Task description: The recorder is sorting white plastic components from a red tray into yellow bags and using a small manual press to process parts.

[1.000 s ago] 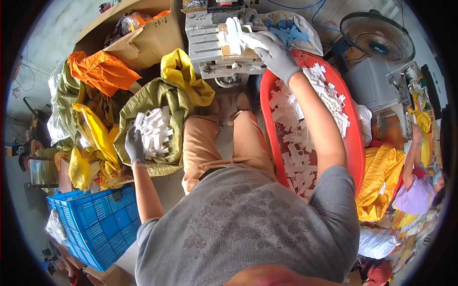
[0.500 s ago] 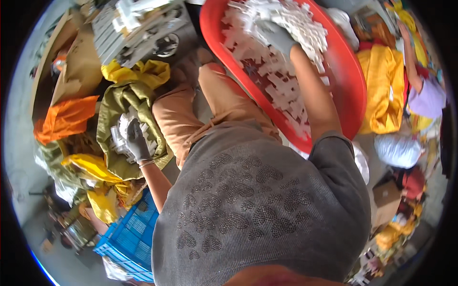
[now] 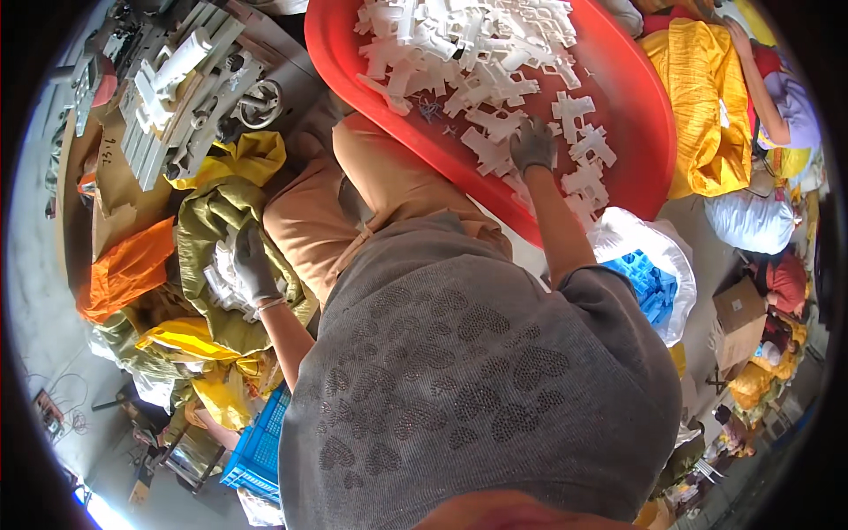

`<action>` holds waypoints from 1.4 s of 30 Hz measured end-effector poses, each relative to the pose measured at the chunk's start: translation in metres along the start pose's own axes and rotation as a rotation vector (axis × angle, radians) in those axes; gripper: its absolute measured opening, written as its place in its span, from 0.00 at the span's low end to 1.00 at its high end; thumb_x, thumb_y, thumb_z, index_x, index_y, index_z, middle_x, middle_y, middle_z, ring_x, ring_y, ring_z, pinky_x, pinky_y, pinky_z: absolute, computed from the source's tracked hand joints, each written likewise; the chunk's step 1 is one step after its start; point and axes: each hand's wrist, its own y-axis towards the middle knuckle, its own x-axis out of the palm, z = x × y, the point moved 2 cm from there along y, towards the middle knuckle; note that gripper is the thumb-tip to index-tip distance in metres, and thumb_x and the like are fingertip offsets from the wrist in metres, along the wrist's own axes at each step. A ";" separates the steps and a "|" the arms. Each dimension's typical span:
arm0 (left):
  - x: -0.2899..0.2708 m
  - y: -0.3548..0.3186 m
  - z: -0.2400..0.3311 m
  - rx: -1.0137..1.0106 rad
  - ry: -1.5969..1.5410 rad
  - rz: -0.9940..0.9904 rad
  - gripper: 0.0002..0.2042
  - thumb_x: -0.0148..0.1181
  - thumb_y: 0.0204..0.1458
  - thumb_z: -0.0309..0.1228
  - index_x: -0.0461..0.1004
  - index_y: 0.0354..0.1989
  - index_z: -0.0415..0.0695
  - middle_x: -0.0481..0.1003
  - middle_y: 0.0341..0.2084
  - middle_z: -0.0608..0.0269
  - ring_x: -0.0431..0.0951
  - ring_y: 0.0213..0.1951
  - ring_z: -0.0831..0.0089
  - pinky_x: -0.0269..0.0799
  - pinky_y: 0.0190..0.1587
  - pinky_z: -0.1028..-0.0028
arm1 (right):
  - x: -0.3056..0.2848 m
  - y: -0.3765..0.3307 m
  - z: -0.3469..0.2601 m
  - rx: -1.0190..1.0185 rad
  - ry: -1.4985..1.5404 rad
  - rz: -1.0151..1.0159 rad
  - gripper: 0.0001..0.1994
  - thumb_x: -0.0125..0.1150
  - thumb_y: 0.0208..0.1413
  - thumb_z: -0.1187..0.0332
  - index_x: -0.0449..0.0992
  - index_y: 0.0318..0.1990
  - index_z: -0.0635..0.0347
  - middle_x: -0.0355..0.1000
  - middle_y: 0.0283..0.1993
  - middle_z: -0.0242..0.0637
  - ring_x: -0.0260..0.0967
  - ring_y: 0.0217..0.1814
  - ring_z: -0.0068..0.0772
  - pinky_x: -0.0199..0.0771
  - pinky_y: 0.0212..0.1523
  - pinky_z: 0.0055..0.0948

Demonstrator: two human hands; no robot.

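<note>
Spreading round the person, from where I stand: a cluttered workroom, grey floor (image 3: pixel 693 225) showing between sacks and boxes, a co-worker in purple (image 3: pixel 789 108) at far right. Largest item near the person: red tub (image 3: pixel 632 132), ahead and to the right. Grey machine (image 3: pixel 208 132) at upper left; its slotted surface (image 3: pixel 144 146) carries a white piece (image 3: pixel 177 69). Next, yellow sack (image 3: pixel 698 106) beyond the tub's right side; olive sack (image 3: pixel 201 216) by the left leg; white sack (image 3: pixel 632 231) of blue pieces (image 3: pixel 649 287) near the right arm; blue crate (image 3: pixel 261 450), partly hidden, at left.

Right hand (image 3: pixel 534 147), grey-gloved: fingers slightly apart, down among pistol-shaped white pieces (image 3: pixel 442 35) in the tub's near part; whether it pinches one, cannot tell. Left hand (image 3: pixel 253 262), gloved: over more such pieces in the olive sack; grip cannot be told.

Compared with one second ago: right hand was at the machine, then in the tub's far heap; now nearer the body. View has swung, machine farther left, blue pieces beside the arm newly visible. Left hand remains at the olive sack.
</note>
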 end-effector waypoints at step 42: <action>-0.086 0.146 0.186 0.547 -0.164 0.307 0.15 0.61 0.49 0.31 0.72 0.46 0.40 0.77 0.36 0.62 0.77 0.37 0.76 0.71 0.41 0.77 | -0.232 0.073 -0.217 -0.581 1.940 -0.335 0.15 0.49 0.59 0.73 0.62 0.53 0.60 0.62 0.56 0.40 0.59 0.58 0.31 0.64 0.56 0.32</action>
